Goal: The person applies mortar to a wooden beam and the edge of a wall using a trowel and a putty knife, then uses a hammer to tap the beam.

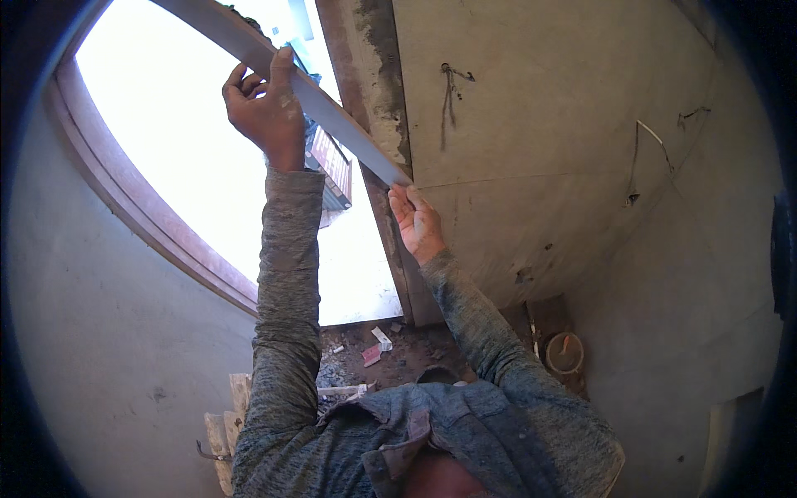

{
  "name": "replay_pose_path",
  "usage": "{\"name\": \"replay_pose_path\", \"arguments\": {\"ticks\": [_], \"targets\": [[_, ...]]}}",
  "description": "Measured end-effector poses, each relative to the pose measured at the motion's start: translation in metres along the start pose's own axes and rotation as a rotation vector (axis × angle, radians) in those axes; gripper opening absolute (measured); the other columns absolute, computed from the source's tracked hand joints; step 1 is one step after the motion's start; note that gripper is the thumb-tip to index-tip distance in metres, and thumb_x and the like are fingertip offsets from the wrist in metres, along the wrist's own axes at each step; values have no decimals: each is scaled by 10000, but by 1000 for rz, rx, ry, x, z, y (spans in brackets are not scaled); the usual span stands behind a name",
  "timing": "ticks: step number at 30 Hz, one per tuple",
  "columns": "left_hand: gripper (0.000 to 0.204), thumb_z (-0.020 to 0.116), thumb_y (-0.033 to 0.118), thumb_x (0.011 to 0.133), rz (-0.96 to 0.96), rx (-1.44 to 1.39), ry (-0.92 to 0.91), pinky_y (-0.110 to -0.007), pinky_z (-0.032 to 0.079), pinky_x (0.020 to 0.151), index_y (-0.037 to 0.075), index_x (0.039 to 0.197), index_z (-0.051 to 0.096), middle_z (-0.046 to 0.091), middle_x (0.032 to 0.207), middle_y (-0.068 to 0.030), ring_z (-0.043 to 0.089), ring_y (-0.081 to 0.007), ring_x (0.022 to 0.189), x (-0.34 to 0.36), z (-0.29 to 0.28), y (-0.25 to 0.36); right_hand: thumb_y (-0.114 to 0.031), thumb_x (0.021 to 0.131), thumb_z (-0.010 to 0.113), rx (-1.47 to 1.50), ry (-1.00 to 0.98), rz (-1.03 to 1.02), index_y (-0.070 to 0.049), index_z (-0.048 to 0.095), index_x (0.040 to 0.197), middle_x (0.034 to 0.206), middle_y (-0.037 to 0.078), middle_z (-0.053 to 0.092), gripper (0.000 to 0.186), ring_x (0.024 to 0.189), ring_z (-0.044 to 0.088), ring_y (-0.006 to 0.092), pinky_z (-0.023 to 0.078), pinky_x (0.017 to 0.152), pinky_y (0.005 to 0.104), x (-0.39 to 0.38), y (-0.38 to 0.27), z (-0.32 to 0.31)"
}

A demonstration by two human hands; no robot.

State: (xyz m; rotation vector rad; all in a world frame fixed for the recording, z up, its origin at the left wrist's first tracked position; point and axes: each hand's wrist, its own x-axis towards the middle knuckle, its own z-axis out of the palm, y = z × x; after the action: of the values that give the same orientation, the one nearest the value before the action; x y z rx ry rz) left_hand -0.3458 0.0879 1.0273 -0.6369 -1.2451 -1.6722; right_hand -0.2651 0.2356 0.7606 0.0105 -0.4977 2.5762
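A long, straight, pale-grey flat bar (344, 131) slants across the doorway from the upper left down to the door frame's edge. My left hand (270, 112) is raised and grips the bar partway along, with the thumb up against it and the other fingers curled. At the bar's lower right end, my right hand (418, 222) holds it with the fingertips, palm partly showing. That end lies against the brown door frame (383, 212), beside the plastered wall (531, 124). The bar's far end runs out of the picture at the top.
Wires hang from the wall (448, 83) on the right. A round bucket (564, 353) stands on the floor at the lower right. Rubble and paper scraps (374, 350) litter the floor below. Wooden pieces (224, 436) lean at the lower left. Bright daylight fills the doorway.
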Motion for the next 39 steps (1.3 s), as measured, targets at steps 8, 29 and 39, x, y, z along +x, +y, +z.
{"name": "replay_pose_path", "arguments": {"ticks": [8,29,39], "targets": [[661,923,375,682,73,158,-7,-281,482,674,-40,1084,602,557,899,-64,515,-138,769,-16,45,7,-87,980,624,70,113,46,39,491,1230,1155,206,641,310,1056,666,260,606,908,322,20,6,-10],[747,886,483,700,324,520,-95,-454,527,821,-69,1090,568,616,1039,-207,635,-362,959,-37,117,0,-210,1038,532,1,195,74,158,319,1420,1429,312,443,572,1306,512,351,503,1069,348,23,0,-14],[724,887,425,712,169,546,-149,-464,517,869,-61,1124,544,592,1088,-219,612,-379,1027,-37,120,12,-142,998,616,19,209,96,120,432,1319,1355,287,511,454,1228,576,345,551,1023,360,31,5,-24]]}}
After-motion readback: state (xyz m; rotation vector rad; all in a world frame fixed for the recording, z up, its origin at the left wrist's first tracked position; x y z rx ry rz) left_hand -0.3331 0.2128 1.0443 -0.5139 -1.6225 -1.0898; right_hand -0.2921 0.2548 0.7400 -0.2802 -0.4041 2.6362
